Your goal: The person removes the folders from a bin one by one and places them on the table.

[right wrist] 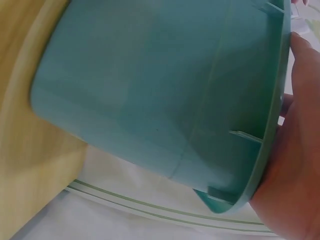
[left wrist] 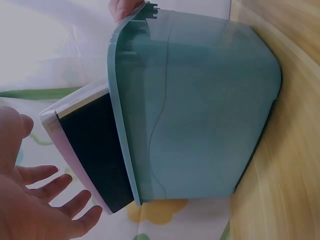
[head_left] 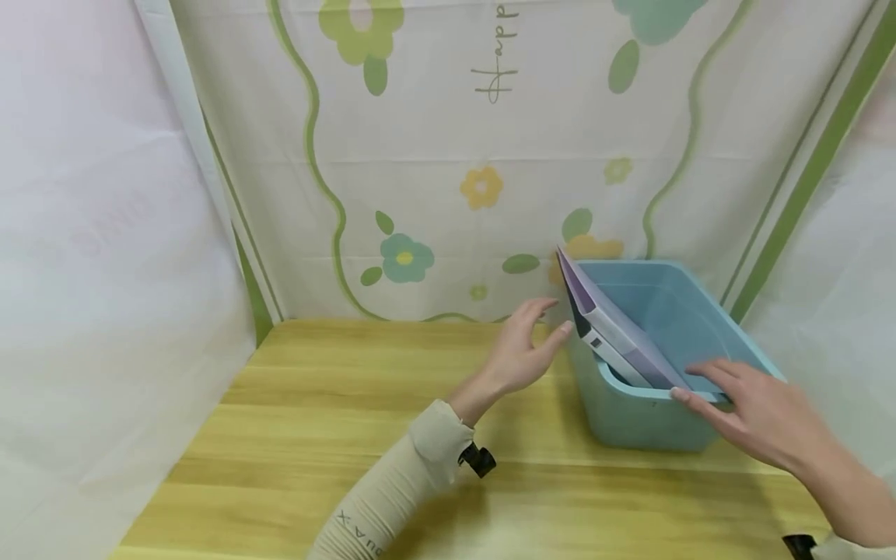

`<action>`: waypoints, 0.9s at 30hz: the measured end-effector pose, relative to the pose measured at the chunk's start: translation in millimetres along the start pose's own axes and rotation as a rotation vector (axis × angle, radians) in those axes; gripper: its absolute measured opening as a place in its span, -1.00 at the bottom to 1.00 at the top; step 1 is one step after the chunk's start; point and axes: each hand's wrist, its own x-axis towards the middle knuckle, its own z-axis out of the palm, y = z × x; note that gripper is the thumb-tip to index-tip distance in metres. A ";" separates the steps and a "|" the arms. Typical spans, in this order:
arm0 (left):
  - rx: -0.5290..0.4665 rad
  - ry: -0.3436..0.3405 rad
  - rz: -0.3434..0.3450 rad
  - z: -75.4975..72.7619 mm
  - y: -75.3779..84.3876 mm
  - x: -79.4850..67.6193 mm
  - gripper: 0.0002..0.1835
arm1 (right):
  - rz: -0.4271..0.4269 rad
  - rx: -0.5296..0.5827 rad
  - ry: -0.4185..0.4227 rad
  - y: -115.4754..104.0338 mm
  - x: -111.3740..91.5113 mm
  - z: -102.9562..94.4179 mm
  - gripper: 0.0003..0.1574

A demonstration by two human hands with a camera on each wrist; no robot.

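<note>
Inside the blue plastic bin (head_left: 647, 428), a purple binder (head_left: 628, 332) and a black-and-white binder (head_left: 613, 358) lean and stick out, maybe mid-move, the left hand (head_left: 519, 351) empty just beside them, the right hand (head_left: 763, 408) resting loosely on the bin, so gentle left-side guiding seems needed next.

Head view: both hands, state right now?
Left hand: open, beside the folders, holding nothing.
Right hand: open, at the blue bin rim, no grip visible.
</note>
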 end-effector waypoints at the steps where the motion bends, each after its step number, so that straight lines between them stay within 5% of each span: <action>1: -0.006 -0.005 0.000 2.2 0.4 -0.2 -0.38 | 0.001 0.000 0.007 0.7 -1.4 1.3 -0.35; 16: -0.042 -0.032 0.004 16.1 10.4 8.3 -0.35 | 0.009 0.002 0.177 4.2 -7.8 16.8 -0.70; 27: -0.050 -0.009 0.017 20.4 12.9 17.2 -0.37 | -0.034 -0.029 0.270 5.8 -8.6 25.0 -0.48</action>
